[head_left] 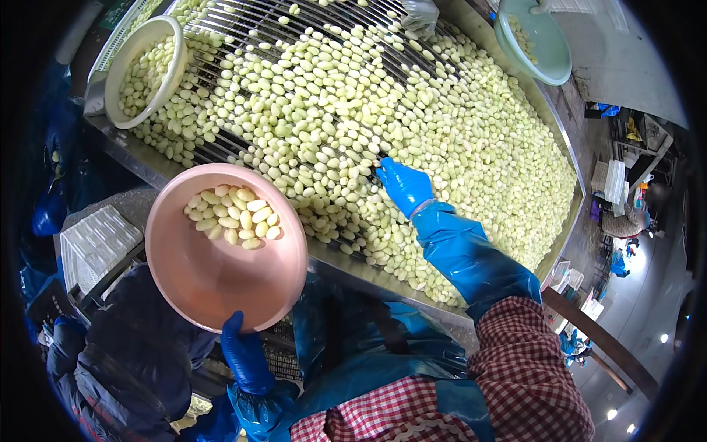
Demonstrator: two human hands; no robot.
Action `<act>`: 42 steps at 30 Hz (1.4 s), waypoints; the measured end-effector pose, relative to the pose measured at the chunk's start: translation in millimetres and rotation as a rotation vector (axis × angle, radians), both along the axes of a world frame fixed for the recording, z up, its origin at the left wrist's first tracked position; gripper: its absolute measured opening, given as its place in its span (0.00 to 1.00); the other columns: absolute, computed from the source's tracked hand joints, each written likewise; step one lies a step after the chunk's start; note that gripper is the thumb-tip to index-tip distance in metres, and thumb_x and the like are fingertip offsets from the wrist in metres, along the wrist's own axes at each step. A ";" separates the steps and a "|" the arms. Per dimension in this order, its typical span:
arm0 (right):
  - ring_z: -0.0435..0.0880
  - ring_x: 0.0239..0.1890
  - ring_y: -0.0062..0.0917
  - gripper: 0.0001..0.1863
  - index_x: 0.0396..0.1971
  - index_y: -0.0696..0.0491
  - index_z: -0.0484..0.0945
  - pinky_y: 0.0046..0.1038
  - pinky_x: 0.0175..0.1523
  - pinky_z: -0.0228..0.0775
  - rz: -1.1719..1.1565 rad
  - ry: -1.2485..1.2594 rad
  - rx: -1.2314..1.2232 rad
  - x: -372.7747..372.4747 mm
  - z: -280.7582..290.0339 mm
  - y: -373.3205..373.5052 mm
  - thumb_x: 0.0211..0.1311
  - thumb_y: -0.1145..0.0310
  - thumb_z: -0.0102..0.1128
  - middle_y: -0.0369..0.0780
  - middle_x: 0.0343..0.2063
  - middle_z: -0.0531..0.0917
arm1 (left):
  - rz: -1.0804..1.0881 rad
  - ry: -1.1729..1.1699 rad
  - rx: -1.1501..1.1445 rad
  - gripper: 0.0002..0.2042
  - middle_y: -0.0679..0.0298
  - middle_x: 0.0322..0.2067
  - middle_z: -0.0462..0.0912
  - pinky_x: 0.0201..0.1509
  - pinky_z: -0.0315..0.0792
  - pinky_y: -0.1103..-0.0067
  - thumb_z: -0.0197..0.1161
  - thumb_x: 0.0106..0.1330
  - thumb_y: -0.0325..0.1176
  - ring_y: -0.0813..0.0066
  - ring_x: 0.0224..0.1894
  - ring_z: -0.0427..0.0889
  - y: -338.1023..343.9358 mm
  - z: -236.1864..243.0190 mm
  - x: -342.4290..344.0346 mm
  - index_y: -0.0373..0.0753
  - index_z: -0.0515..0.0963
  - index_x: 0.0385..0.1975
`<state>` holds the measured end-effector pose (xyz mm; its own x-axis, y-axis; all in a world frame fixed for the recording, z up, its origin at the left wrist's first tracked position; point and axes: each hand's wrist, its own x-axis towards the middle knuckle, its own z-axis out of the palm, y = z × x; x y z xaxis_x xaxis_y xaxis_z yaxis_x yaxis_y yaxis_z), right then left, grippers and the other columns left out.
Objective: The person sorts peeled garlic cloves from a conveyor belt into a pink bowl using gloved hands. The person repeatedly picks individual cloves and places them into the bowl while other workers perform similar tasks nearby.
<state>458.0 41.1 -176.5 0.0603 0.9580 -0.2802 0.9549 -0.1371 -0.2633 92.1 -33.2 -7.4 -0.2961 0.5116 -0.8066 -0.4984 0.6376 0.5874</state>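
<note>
Left hand (247,357) gripping pink basin (221,283) at near rim, pale ovals (479,151) inside it and heaped across slatted table (250,23), right hand (405,188) bunched among ovals (whether holding any, cannot tell).

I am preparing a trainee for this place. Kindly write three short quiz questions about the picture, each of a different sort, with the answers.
1. Which hand is at the rim of the pink basin?
a) left
b) right

2. True or false: the pink basin is filled up to its rim.

3. Complete: the right hand is among pale oval pieces spread over metal ____.

Key:
1. a, the left hand.
2. False; much of its inside is bare.
3. Slats.
</note>
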 end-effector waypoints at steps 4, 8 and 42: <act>0.80 0.29 0.40 0.11 0.38 0.49 0.75 0.38 0.32 0.71 -0.200 0.181 0.026 2.7 8.3 -2.6 0.64 0.58 0.53 0.44 0.26 0.81 | 0.004 -0.013 -0.018 0.28 0.57 0.54 0.70 0.63 0.61 0.70 0.61 0.57 0.33 0.65 0.56 0.69 -1.9 -2.7 -2.4 0.32 0.64 0.58; 0.80 0.31 0.43 0.11 0.39 0.50 0.75 0.37 0.34 0.71 -0.476 0.349 -0.017 6.8 14.4 -3.1 0.65 0.59 0.52 0.47 0.28 0.81 | 0.002 -0.033 -0.004 0.31 0.57 0.55 0.69 0.63 0.61 0.68 0.60 0.58 0.33 0.63 0.58 0.67 -0.6 -1.3 -1.4 0.36 0.59 0.62; 0.81 0.36 0.28 0.09 0.41 0.52 0.79 0.25 0.41 0.72 -0.140 0.497 0.256 -31.4 62.3 75.6 0.62 0.71 0.55 0.41 0.37 0.81 | 0.024 -0.054 -0.008 0.28 0.58 0.54 0.70 0.62 0.62 0.70 0.60 0.58 0.31 0.64 0.57 0.69 1.2 0.2 0.0 0.34 0.63 0.60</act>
